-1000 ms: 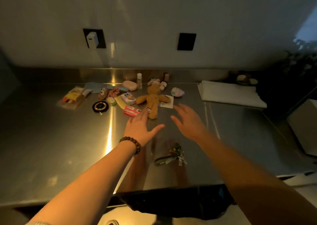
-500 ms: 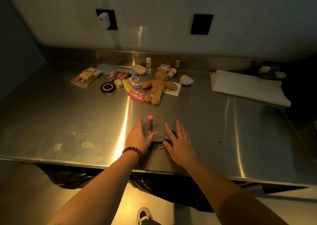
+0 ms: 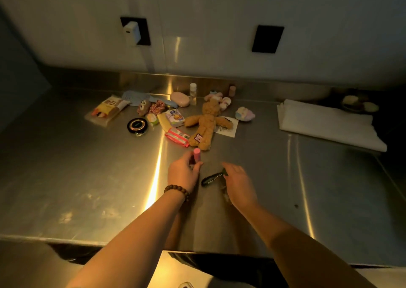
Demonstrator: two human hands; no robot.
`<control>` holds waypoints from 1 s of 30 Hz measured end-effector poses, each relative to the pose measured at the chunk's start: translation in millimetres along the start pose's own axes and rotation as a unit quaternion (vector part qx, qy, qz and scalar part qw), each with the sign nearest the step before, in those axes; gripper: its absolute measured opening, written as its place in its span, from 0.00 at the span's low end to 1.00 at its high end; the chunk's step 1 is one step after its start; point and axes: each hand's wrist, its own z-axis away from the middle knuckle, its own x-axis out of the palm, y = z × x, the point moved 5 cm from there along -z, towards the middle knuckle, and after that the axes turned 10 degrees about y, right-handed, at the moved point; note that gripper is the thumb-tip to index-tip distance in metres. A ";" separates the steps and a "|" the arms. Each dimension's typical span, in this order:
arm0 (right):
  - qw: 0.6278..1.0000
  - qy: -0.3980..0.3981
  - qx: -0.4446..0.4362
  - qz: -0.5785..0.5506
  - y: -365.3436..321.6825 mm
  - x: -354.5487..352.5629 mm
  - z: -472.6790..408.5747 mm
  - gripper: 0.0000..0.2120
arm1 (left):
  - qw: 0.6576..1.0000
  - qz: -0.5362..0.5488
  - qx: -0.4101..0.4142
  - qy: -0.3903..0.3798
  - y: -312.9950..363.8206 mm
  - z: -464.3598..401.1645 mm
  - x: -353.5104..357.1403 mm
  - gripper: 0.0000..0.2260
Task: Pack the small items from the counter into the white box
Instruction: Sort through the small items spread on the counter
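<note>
My left hand (image 3: 183, 173), with a bead bracelet at the wrist, is closed around a small pink tube (image 3: 196, 155) that stands upright on the steel counter (image 3: 87, 178). My right hand (image 3: 239, 183) grips a bunch of keys; its black strap (image 3: 213, 178) sticks out to the left, and the keys themselves are mostly hidden under the palm. Further back lies a pile of small items: a brown plush bear (image 3: 205, 124), a red-pink packet (image 3: 176, 136), a round black compact (image 3: 137, 125), a snack bag (image 3: 107, 110), a pink soap-shaped case (image 3: 180, 99). No white box is clearly visible.
A folded white sheet (image 3: 327, 125) lies at the right back of the counter. A small clear bottle (image 3: 193, 90) stands by the backsplash. Two black wall outlets are above, the left one (image 3: 134, 32) with a white charger. The counter's front edge (image 3: 87, 239) runs below my forearms.
Both hands drew back from the pile toward the counter's front. The left closed on the pink tube, the right on the keys, lifting the strap off the steel.
</note>
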 end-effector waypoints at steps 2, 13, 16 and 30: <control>1.000 0.017 0.014 -0.013 -1.2 -7.0 -21.4 0.18 | 1.000 0.010 0.017 0.012 11.9 -22.1 -2.4 0.08; 0.994 0.071 -0.026 -0.075 1.5 -48.1 -168.5 0.18 | 0.995 -0.007 0.083 0.049 57.6 -144.9 3.2 0.07; 0.995 0.085 -0.022 -0.055 10.4 -48.8 -214.5 0.19 | 0.995 -0.018 0.084 0.058 62.4 -174.8 14.2 0.07; 0.995 0.012 -0.016 -0.100 47.6 42.8 -298.0 0.18 | 0.997 -0.078 -0.011 0.006 11.0 -253.7 89.4 0.06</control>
